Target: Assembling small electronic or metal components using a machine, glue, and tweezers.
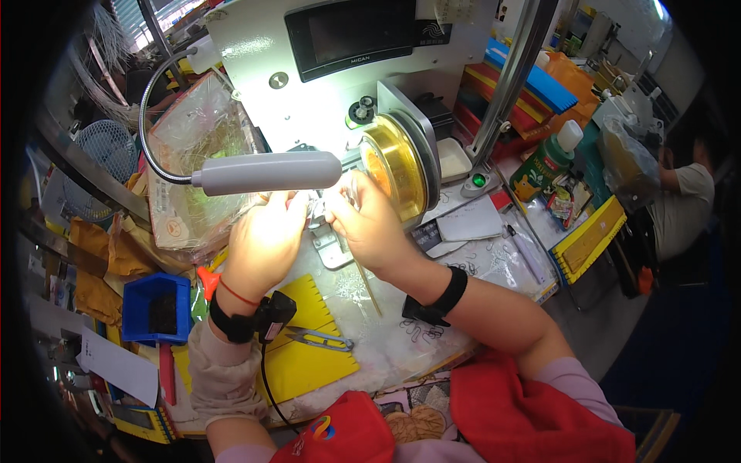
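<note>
Close together under a grey lamp head (266,171), both my hands work at the front of a white machine (255,85). My left hand (266,238) has its thumb and fingers pinched. My right hand (364,225) is pinched too, its fingertips almost meeting the left ones. Glare and the lamp hide whatever small thing they hold. Just right of my right hand stands a large spool of yellow line (397,166). Below the fingers is a small metal plate (332,248) on the machine's base.
Thread snips (320,338) lie on a yellow notched board (309,370) by my left wrist. A blue bin (157,309) with dark contents stands left. Dark curved bits (421,330) lie near my right forearm. A green bottle (540,162) is right; another person (683,193) sits beyond.
</note>
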`<state>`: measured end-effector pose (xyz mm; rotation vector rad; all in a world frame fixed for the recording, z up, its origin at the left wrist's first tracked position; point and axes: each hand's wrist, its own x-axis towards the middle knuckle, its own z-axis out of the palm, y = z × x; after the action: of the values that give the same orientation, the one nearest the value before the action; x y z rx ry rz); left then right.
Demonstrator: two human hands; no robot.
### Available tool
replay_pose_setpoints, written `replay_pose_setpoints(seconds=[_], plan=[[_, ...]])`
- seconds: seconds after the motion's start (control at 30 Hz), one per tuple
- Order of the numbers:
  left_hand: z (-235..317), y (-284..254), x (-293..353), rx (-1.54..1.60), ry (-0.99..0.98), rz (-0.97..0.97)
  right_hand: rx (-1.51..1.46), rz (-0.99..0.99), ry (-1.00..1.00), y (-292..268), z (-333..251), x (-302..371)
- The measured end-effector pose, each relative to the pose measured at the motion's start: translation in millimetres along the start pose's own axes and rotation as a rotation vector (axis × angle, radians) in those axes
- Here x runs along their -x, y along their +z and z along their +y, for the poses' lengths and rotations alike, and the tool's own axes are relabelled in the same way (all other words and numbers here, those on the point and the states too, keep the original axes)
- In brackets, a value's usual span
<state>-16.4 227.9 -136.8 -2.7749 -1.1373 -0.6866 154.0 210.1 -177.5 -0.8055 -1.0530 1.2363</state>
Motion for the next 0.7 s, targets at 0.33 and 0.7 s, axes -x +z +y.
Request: replay_pose_setpoints(seconds=[0.33, 0.7], plan=[[33.2, -1.4, -11.3, 0.085, -0.015, 0.365, -0.414, 0.031, 0.033, 13.8, -3.5, 10.0], [45.5, 6.8, 2.4, -0.038, 0.309, 0.447, 0.013, -0.005, 0.079, -7.1, -16.6, 46.1]])
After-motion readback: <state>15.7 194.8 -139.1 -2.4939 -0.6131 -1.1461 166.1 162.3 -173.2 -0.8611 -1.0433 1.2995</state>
